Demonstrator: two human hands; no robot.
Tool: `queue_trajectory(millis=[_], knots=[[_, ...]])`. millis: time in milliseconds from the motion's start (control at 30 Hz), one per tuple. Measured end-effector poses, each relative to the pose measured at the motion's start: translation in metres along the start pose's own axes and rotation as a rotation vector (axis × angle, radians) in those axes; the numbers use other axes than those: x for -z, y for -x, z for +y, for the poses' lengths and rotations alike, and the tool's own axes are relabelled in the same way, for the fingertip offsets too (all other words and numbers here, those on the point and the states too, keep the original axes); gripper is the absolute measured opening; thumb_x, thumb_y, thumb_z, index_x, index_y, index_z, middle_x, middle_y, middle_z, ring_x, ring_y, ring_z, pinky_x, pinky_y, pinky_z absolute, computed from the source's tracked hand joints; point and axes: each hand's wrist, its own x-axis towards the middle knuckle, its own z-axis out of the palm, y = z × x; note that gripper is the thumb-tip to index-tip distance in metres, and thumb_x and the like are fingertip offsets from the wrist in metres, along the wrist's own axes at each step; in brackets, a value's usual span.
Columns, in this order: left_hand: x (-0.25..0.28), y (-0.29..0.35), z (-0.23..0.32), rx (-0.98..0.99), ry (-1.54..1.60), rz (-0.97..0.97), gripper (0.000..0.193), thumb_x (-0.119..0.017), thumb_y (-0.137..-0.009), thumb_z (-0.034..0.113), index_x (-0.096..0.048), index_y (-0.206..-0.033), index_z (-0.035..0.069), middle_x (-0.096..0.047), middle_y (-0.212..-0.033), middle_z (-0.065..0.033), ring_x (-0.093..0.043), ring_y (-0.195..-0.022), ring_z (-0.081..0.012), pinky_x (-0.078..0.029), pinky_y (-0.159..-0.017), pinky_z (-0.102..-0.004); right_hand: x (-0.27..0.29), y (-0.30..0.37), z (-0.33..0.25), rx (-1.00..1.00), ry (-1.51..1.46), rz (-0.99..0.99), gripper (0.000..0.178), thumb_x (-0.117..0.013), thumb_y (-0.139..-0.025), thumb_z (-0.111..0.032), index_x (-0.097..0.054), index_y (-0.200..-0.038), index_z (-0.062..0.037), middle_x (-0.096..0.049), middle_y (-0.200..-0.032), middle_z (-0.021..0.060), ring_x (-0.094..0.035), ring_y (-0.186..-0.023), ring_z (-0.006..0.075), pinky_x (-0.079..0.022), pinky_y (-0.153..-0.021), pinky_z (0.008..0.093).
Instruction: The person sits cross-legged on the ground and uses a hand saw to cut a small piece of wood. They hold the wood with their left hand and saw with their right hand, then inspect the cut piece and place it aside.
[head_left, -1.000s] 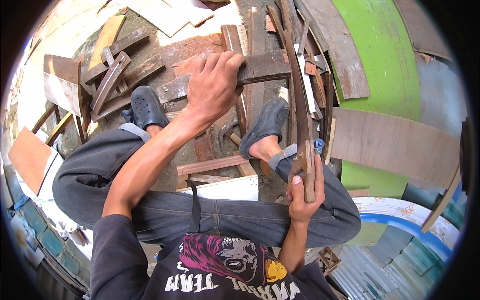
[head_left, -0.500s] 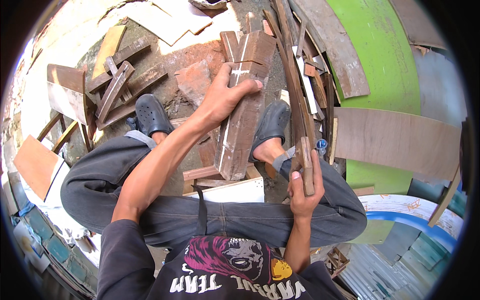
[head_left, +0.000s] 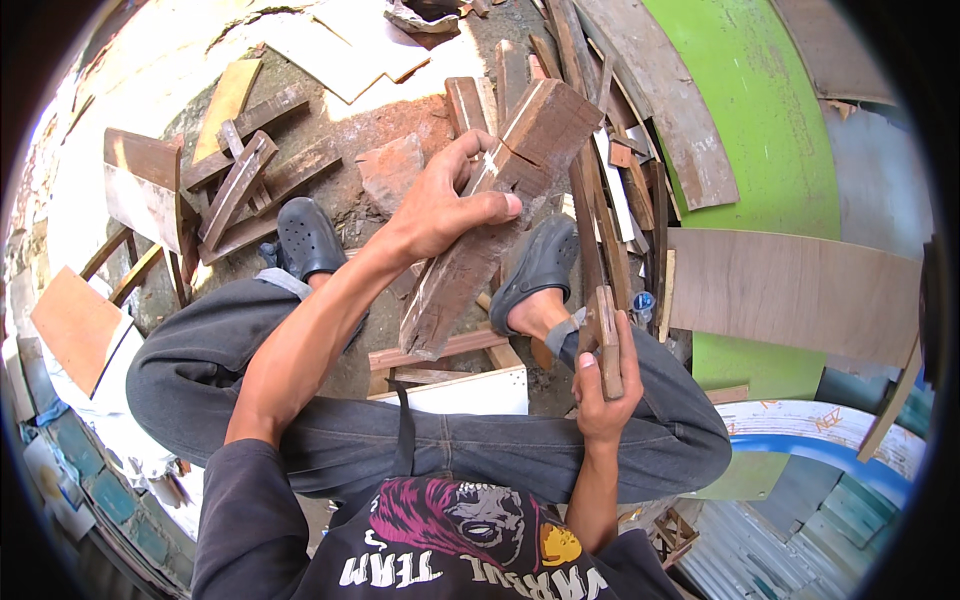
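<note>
My left hand (head_left: 440,205) is closed over a thick brown wooden beam (head_left: 465,270), thumb on top and fingers around its left side. The beam slants up to the right between my feet. A dark, narrow cut (head_left: 522,155) crosses its upper part, above my thumb. Pale streaks mark its left edge. In my right hand (head_left: 606,400), beside my right knee, is a handsaw (head_left: 609,350), gripped by its wooden handle. Its dark blade points away from me, seen nearly edge-on, and stands apart from the beam, to its right.
A wooden frame with a white panel (head_left: 470,390) lies before my lap. Scrap wood (head_left: 238,185) is heaped at the far left, near a reddish brick slab (head_left: 392,172). Long planks (head_left: 655,100) and a green board (head_left: 760,130) lie on the right, with a curved plywood sheet (head_left: 795,290).
The beam has turned, its near end swinging left and its far end right, with my left hand still on it. The handsaw has shifted slightly toward me.
</note>
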Motion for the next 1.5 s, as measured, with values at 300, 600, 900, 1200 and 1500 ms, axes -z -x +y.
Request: queue_trajectory(millis=[300,600,900,1200,1500], knots=[[-0.001,-0.001,0.0,0.013,0.006,-0.031,0.073,-0.072,-0.076,0.035,-0.048,-0.131,-0.007,-0.068,-0.116,-0.0229,-0.072,-0.096,-0.0279,-0.059,-0.087,-0.0412,0.0,0.0,0.002,-0.013,-0.015,0.001,0.06,-0.059,-0.092,-0.005,-0.042,-0.149,0.0058,-0.065,-0.086,0.0069,-0.045,-0.049,0.004,-0.033,-0.042,0.0216],[-0.002,-0.001,-0.003,-0.002,0.008,-0.029,0.075,-0.073,-0.076,0.035,-0.046,-0.132,-0.006,-0.067,-0.115,-0.0248,-0.071,-0.097,-0.0264,-0.058,-0.084,-0.0397,0.0,0.0,0.005,0.007,0.008,-0.013,0.061,-0.059,-0.092,-0.005,-0.041,-0.149,0.0061,-0.064,-0.083,0.0056,-0.044,-0.049,0.0036,-0.033,-0.041,0.0216],[-0.005,-0.004,0.016,-0.014,-0.6,0.282,0.062,-0.081,-0.072,0.024,-0.05,-0.119,-0.003,-0.066,-0.102,-0.0226,-0.067,-0.091,-0.0283,-0.053,-0.081,-0.0387,0.001,-0.001,0.005,-0.032,-0.013,0.008,0.06,-0.06,-0.093,-0.007,-0.042,-0.149,0.0048,-0.062,-0.078,0.0034,-0.044,-0.048,0.0038,-0.032,-0.041,0.0212],[-0.006,-0.001,-0.017,-0.42,-1.182,0.478,0.064,-0.083,-0.066,0.012,-0.049,-0.119,0.001,-0.062,-0.099,-0.0186,-0.062,-0.095,-0.0368,-0.047,-0.086,-0.0457,-0.002,-0.004,0.008,-0.005,0.008,0.025,0.06,-0.06,-0.093,-0.007,-0.043,-0.149,0.0047,-0.062,-0.08,0.0036,-0.043,-0.048,0.0039,-0.032,-0.041,0.0215],[-0.026,0.003,-0.006,-0.537,-1.256,0.463,0.056,-0.074,-0.068,0.003,-0.047,-0.117,0.005,-0.059,-0.102,-0.0096,-0.058,-0.09,-0.0273,-0.044,-0.076,-0.0394,-0.003,-0.005,0.007,-0.001,0.003,0.014,0.06,-0.06,-0.093,-0.008,-0.043,-0.148,0.0064,-0.066,-0.091,0.0091,-0.044,-0.048,0.0037,-0.032,-0.04,0.0215]])
